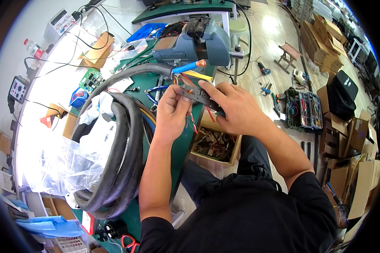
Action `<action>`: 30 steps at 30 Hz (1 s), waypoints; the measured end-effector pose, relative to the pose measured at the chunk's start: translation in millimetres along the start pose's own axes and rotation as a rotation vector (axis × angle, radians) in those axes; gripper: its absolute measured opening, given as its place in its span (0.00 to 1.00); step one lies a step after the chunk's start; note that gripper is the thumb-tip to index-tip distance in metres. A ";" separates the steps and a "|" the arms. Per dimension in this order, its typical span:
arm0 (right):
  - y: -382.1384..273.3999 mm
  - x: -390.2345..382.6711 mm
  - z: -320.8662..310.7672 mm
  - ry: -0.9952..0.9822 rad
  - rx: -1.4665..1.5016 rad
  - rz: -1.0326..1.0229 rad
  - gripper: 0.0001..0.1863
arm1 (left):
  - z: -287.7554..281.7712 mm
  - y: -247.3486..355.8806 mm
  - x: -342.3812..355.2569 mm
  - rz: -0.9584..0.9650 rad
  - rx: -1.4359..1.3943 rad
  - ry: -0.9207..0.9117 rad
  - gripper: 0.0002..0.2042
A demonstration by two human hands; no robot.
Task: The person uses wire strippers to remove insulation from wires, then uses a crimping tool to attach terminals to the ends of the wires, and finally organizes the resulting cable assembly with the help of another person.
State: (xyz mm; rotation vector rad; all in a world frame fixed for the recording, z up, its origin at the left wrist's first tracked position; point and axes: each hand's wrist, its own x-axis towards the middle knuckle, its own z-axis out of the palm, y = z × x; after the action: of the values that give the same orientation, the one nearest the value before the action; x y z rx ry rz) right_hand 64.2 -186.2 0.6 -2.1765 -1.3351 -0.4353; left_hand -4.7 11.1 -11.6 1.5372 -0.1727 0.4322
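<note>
Near the vise (218, 42), a metal tool (198, 95) is gripped by the right hand (240, 106), and the left hand (169, 110), fingers (183, 105) closed at the tool's tip, could be nipped by a slip.

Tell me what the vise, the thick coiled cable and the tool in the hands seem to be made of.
The vise: probably cast metal under blue-grey paint, judging by its bulky body and even colour.
The coiled cable: likely a rubber or soft-plastic sheath, matte black, bending in smooth loops.
The tool: apparently steel at the head, flat and dark grey; its handles are mostly hidden.
</note>
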 end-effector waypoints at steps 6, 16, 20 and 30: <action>-0.5 -0.7 1.2 -0.003 0.038 0.011 0.43 | -0.5 -2.2 0.0 0.009 -0.016 -0.009 0.05; 0.0 -0.1 2.8 0.010 0.040 0.019 0.43 | 0.0 -2.9 -0.1 -0.020 -0.014 0.008 0.05; -0.3 0.1 2.8 0.010 0.048 0.023 0.43 | 2.2 -0.8 0.0 -0.026 -0.005 0.021 0.05; -0.9 0.9 1.5 -0.015 0.068 0.025 0.42 | 1.7 -0.5 -0.4 -0.042 0.012 0.027 0.06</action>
State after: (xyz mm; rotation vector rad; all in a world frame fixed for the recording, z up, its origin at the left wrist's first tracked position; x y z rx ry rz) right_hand 63.7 -184.3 0.1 -2.1419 -1.3107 -0.3594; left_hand -4.6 9.4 -12.2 1.5437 -0.1167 0.4211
